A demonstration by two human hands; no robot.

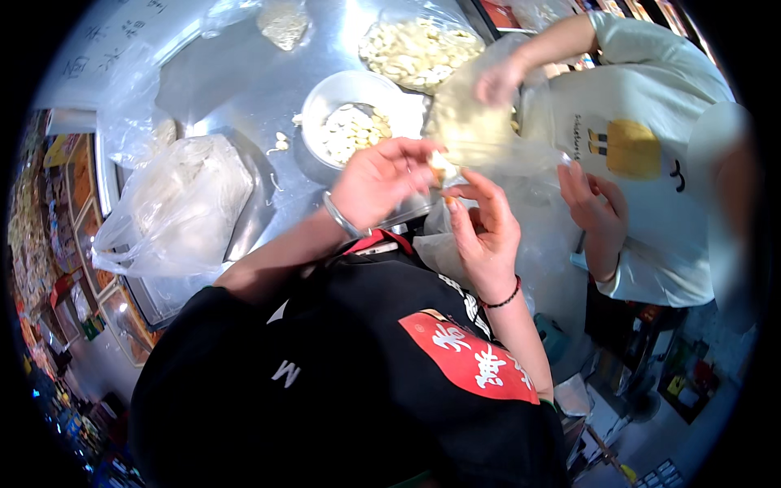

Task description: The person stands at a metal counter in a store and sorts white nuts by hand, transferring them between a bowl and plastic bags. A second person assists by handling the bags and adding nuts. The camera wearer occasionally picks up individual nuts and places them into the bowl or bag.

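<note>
Before my chest, my left hand (387, 180), with a silver bangle at its wrist, pinches a small pale piece (442, 166), which looks like a garlic clove. My right hand (488, 229), with a dark beaded bracelet, is just beside it, fingertips close to the piece; blur hides whether they grip anything. Beyond my left hand stands a round translucent tub (314, 94), partly filled with pale peeled cloves (354, 131). A few loose cloves (281, 143) lie on the metal table (256, 79) beside the tub.
A clear bag of pale cloves (421, 52) lies behind the tub. A large filled plastic bag (189, 183) sits at left, a smaller bag (284, 24) at the back. At right, a co-worker's hands (503, 79) are near another plastic bag (467, 122).
</note>
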